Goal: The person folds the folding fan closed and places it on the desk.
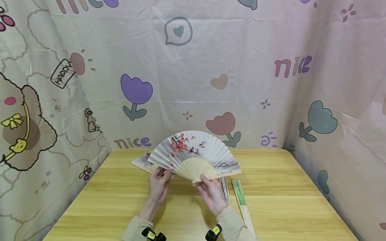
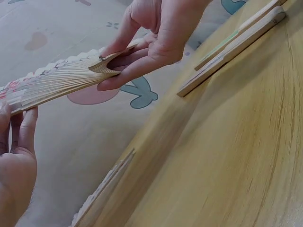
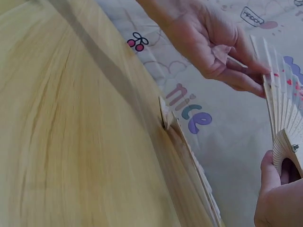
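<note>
A: What are the hands doing?

B: Both are on the open fan (image 1: 193,152), which is spread wide and held up off the worktop (image 1: 280,187). The right hand (image 1: 211,194) pinches the bamboo base near the rivet, thumb on one side and fingers curled under the sticks. You can see that grip clearly from the left wrist camera, where the fan (image 2: 57,80) tapers into the right hand (image 2: 151,42).

A: And the left hand?

B: The left hand (image 1: 158,185) holds the fan's left edge, with its fingers fairly straight along the outer ribs. From the right wrist camera, the left hand (image 3: 213,42) has its fingertips touching the edge of the fan (image 3: 284,104). So the hands are apart, one at each end of the fan's lower edge.

A: Anything else close by?

B: Beyond the left hand lies a second open fan (image 1: 144,162), flat on the worktop and partly hidden behind the held one. Just right of the right hand, two closed fans lie side by side on the wood: a dark-edged closed fan (image 1: 224,190), and a green-edged closed fan (image 1: 242,202) a little farther out. A printed cloth backdrop (image 1: 193,73) hangs behind it all.
</note>
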Tool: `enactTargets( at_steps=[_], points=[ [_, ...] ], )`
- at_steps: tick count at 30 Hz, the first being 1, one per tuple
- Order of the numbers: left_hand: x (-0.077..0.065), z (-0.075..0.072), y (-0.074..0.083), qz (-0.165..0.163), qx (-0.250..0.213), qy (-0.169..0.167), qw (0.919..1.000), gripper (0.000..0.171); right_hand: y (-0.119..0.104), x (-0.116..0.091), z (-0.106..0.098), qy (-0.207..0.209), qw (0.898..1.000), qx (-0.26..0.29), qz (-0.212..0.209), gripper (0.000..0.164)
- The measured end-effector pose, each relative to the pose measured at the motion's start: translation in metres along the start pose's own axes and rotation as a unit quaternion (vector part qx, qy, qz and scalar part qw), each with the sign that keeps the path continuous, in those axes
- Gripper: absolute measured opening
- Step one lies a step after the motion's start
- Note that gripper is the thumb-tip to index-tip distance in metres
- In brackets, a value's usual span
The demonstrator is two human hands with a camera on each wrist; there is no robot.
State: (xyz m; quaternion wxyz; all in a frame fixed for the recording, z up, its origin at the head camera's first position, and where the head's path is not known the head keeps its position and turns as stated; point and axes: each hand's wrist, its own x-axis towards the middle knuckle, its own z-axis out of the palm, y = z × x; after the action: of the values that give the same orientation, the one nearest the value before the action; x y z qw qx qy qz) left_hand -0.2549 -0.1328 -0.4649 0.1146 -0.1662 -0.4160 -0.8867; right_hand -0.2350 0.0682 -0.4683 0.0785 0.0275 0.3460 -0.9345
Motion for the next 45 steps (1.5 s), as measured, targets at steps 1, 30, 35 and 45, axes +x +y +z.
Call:
enactTargets(
  at_steps=[1, 30, 35, 45],
  points=[
    [0.0, 0.001, -0.001, 0.0, 0.003, -0.004, 1.0, 0.034, -0.001, 0.0, -0.001, 0.002, 1.0, 0.001, -0.001, 0.015],
    [0.006, 0.012, -0.013, -0.021, 0.031, -0.057, 0.9977, 0.039, -0.011, -0.005, -0.007, 0.012, 0.999, -0.043, -0.028, 0.013],
    [0.006, 0.009, -0.014, -0.027, 0.031, -0.071, 0.9966, 0.042, -0.009, -0.007, -0.011, -0.007, 0.999, -0.043, -0.028, 0.013],
    [0.008, 0.009, -0.018, -0.05, 0.045, -0.062, 0.9958, 0.041, -0.011, -0.007, -0.014, -0.011, 0.998, -0.044, -0.032, 0.011]
  ],
)
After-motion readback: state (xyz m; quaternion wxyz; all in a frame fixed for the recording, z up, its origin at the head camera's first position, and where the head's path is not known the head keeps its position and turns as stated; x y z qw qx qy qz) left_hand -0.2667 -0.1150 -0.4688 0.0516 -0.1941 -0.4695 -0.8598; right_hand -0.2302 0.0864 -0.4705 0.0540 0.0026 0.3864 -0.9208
